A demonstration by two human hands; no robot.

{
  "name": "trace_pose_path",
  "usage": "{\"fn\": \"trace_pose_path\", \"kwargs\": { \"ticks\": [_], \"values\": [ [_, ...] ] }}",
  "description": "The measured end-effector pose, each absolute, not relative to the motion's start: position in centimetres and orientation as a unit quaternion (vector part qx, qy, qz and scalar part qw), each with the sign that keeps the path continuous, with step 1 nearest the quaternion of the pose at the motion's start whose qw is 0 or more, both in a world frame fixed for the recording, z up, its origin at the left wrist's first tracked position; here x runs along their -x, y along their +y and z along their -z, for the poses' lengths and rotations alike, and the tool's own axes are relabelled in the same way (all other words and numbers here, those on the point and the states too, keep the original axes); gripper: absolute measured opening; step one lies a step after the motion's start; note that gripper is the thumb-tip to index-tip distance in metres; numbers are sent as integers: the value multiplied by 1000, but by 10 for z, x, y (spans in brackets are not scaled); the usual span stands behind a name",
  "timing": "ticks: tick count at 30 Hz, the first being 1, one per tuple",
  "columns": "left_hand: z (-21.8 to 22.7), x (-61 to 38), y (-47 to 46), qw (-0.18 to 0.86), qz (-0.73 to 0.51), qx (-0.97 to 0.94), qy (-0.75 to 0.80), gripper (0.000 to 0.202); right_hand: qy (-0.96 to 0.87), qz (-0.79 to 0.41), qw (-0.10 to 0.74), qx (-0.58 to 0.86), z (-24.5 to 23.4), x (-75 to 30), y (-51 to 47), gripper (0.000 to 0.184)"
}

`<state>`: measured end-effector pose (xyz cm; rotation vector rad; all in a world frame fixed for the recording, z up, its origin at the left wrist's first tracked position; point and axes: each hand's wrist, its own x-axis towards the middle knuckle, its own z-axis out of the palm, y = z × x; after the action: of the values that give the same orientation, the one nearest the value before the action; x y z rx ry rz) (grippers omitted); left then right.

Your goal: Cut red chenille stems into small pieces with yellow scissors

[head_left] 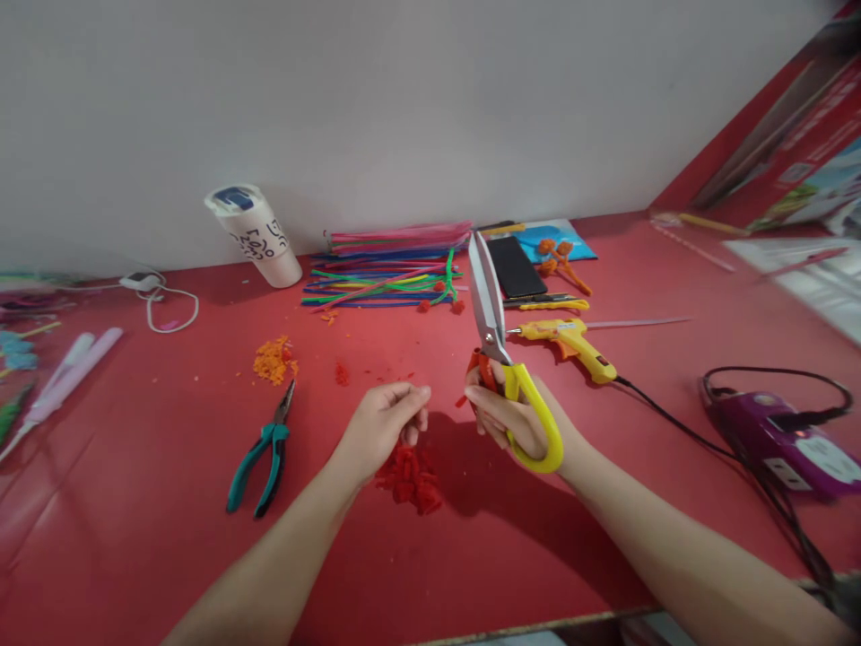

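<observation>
My right hand (515,422) is closed around the scissors (492,330), with the yellow handle against the palm and the blades pointing up and away. A strip of red material (482,370) is also held by its fingers, next to the scissors' pivot. To the left, my left hand (387,426) is closed in a pinch; whatever its fingertips hold is hidden or too small to name. Just under it lies a heap of red clippings (412,480) on the red table (377,574).
Left of my hands are teal-handled pliers (273,440), orange clippings (273,359) and a white tumbler (259,238). Colourful pipe cleaners (383,274) lie by the wall. On the right are a phone (516,267), a yellow glue gun (569,341) and a purple power strip (787,440) with cables.
</observation>
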<state>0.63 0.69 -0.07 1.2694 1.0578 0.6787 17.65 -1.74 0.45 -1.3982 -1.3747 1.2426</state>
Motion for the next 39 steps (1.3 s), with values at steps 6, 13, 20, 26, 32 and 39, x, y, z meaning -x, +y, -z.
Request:
{"fn": "trace_pose_path", "kwargs": {
  "ticks": [6,13,20,26,32,39],
  "values": [
    [4,4,17,291,-249,-744,548,22,-557,-324,291,707,-4,-201,-2,16],
    [15,8,20,164,-223,-785,555,14,-619,-148,161,755,10,-224,12,12],
    [4,0,8,222,-222,-840,442,8,-607,-133,185,762,11,-222,12,10],
    [0,-19,-17,298,-99,-915,252,11,-598,-162,238,747,10,-217,10,19],
    [6,-24,-18,295,-104,-919,240,11,-593,-196,300,721,14,-214,9,25],
    [12,-17,-2,410,-268,-739,463,6,-552,-313,430,642,7,-210,3,35]
  ]
}}
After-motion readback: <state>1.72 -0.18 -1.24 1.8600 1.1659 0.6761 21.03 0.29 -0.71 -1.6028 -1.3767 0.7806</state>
